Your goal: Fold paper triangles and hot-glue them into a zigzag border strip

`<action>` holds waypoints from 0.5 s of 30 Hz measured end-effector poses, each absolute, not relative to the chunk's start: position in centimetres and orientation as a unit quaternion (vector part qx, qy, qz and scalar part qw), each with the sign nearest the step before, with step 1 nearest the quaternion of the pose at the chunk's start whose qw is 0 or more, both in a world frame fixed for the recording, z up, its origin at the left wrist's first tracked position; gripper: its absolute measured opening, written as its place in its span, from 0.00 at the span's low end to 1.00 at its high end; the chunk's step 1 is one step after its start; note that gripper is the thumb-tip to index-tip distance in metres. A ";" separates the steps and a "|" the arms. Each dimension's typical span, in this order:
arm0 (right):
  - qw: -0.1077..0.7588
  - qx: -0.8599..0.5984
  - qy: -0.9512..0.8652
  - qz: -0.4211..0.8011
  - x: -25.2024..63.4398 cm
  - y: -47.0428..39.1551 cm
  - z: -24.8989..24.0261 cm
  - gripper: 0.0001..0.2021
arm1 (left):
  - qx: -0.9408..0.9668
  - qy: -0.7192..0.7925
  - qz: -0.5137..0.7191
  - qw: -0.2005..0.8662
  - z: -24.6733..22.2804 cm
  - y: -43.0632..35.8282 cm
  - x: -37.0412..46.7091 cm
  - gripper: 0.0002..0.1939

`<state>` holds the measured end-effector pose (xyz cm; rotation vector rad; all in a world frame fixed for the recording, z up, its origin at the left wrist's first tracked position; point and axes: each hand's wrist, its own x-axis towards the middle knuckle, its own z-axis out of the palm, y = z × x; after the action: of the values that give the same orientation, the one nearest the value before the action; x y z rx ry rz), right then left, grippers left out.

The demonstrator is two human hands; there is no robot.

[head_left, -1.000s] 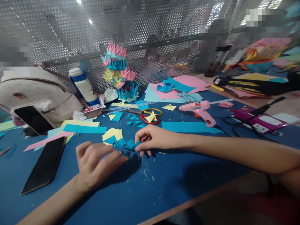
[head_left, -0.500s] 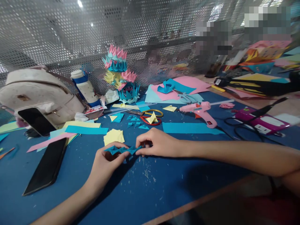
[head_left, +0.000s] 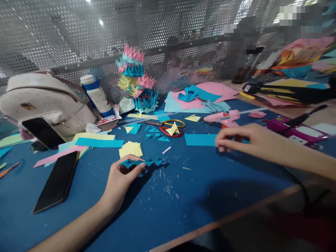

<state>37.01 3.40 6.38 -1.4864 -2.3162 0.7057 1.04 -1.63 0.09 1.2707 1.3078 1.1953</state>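
Note:
My left hand (head_left: 122,175) pinches a blue folded-paper chain (head_left: 154,162) between thumb and fingers, a little above the blue table. Over to the right, my right hand (head_left: 240,140) hovers near the end of a blue paper strip (head_left: 200,139), its fingers curled; whether anything is between them is hidden. Just behind it lies a pink glue gun (head_left: 223,118) with a clear stick in its back. Small blue folded pieces (head_left: 153,134) and a stack of yellow paper squares (head_left: 130,149) rest beyond my left hand.
Scissors (head_left: 173,129) with a yellow folded piece on them lie mid-table. A layered paper model (head_left: 145,100), a bottle (head_left: 96,94) and a backpack (head_left: 44,101) stand at the back. Two phones (head_left: 56,182) are on the left. A purple device (head_left: 296,131) is at right.
My right hand has let go of the blue chain's end and moved right, to the glue gun's near side. My left hand still holds the chain. A small white piece on the table has come into view.

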 end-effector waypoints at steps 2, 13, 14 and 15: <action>0.137 -0.610 -0.762 0.167 41.1 3.0 5.5 0.31 | 0.512 0.532 0.491 0.463 0.0 -1.6 1.1 0.10; 0.257 -0.670 -0.662 0.216 44.5 5.1 3.3 0.19 | 0.519 0.537 0.496 0.442 -0.3 -1.2 1.2 0.11; 0.257 -0.670 -0.663 0.216 43.7 5.4 3.5 0.19 | 0.521 0.539 0.494 0.441 -0.2 -1.2 1.2 0.11; 0.262 -0.675 -0.658 0.206 42.8 5.5 3.6 0.19 | 0.522 0.540 0.492 0.440 -0.2 -1.2 1.2 0.11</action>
<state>42.80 5.53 3.61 -1.8266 -1.7804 0.5570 1.17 -1.15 -0.17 1.2974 1.3424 1.2224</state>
